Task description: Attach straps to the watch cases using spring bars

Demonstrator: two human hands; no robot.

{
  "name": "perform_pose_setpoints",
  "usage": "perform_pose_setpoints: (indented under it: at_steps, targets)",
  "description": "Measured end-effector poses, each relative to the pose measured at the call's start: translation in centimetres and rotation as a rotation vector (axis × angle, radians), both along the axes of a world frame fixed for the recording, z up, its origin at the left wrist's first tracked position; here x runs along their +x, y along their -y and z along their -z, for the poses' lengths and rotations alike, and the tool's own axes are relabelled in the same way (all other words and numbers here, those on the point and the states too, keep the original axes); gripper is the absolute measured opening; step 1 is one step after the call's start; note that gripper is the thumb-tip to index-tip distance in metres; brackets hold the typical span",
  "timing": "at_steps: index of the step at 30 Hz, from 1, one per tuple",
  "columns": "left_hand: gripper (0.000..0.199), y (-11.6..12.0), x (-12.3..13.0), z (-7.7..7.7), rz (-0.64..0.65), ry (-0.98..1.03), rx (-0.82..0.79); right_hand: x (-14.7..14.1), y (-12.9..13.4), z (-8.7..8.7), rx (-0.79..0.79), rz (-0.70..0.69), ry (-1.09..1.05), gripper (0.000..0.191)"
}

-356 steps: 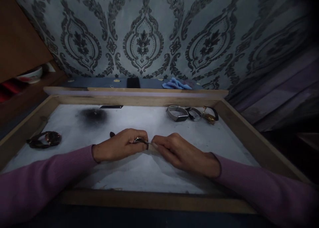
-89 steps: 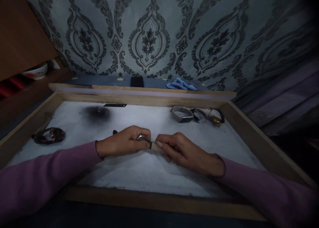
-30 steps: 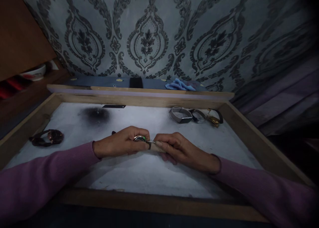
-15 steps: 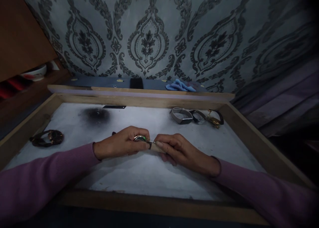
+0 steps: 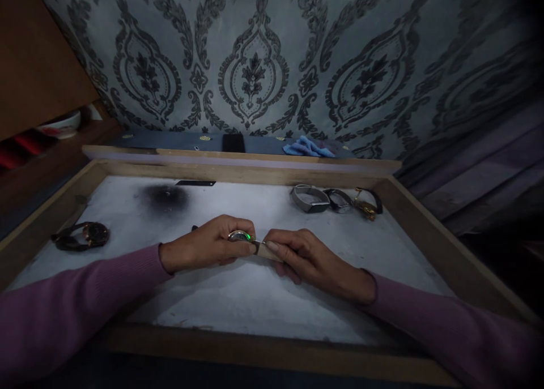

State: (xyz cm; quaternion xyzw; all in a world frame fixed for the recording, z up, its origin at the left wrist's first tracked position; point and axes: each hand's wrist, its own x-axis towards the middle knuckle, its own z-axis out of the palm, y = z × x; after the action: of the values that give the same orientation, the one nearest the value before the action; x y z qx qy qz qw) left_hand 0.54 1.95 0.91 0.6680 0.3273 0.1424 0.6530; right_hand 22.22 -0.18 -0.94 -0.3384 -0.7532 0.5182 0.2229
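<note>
My left hand (image 5: 216, 242) is closed around a round-faced wristwatch (image 5: 239, 236), its case pinched between thumb and fingers. A green gleam shows on the watch's rim. From the case a light-coloured watch strap (image 5: 267, 251) runs to the right, into my right hand (image 5: 300, 255), whose thumb and fingers are closed on it. A thin shiny metal piece (image 5: 259, 242) shows between the two hands; what it belongs to I cannot make out. Both hands are over the white floor of a shallow wooden tray (image 5: 238, 168).
A dark-strapped watch (image 5: 96, 234) lies at the left. Far right are a grey-banded watch (image 5: 310, 199), a dark one (image 5: 339, 199) and a gold-toned one (image 5: 368, 209). A flat black strip (image 5: 195, 183) lies at the back. Behind the tray are a blue cloth (image 5: 308, 146) and a black object (image 5: 233, 142).
The green gleam on the watch has grown brighter. Both hands keep the same hold and place.
</note>
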Motion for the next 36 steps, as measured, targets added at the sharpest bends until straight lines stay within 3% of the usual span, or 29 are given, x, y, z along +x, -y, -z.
perform_pose_setpoints:
  at_steps: [21,36]
  targets:
    - [0.021,-0.02,0.11,0.05,-0.007,-0.007,0.049,-0.13,-0.06,-0.34,-0.072,0.012,0.027,0.042]
    - [0.020,-0.16,-0.11,0.10,0.027,-0.035,0.076,-0.07,0.01,-0.05,0.008,0.005,0.015,0.040]
